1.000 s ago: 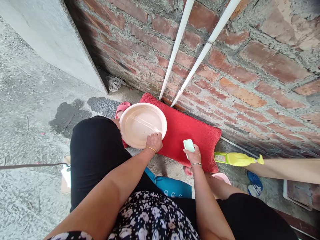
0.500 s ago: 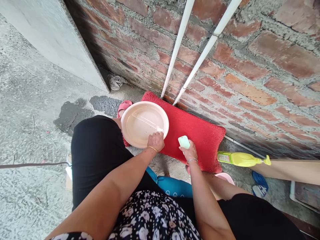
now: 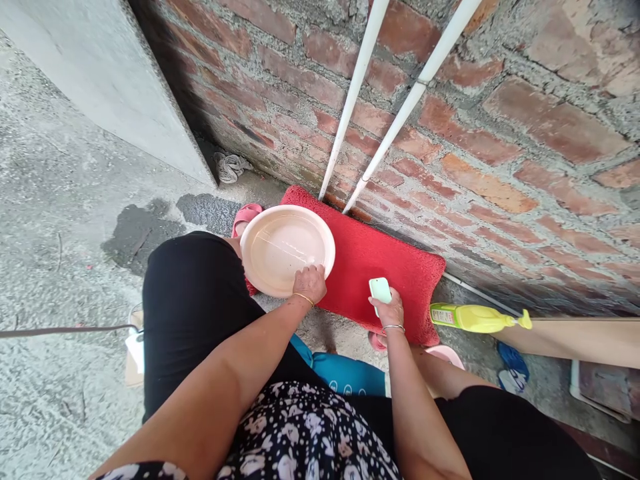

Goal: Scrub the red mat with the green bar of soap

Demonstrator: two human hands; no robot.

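A pale pink basin (image 3: 273, 250) with shallow clear water in it rests on the left part of a red mat (image 3: 360, 257). My left hand (image 3: 310, 283) is closed over the basin's near right rim, its fingertips hidden inside. Over the right part of the mat, my right hand (image 3: 390, 308) grips a pale green scrub brush (image 3: 380, 291) with a small hole near its end. The brush's underside is hidden, so I cannot tell whether it touches the mat.
A yellow detergent bottle (image 3: 475, 319) lies past the mat's right end. Blue-and-white slippers (image 3: 513, 367) are farther right. Two white pipes (image 3: 383, 143) run down the brick wall (image 3: 450, 160). A grey rag (image 3: 231, 167) lies by the slab (image 3: 150, 87).
My right hand has moved a little to the right and down with the scrub brush. My left hand stays at the basin rim. The view has shifted slightly.
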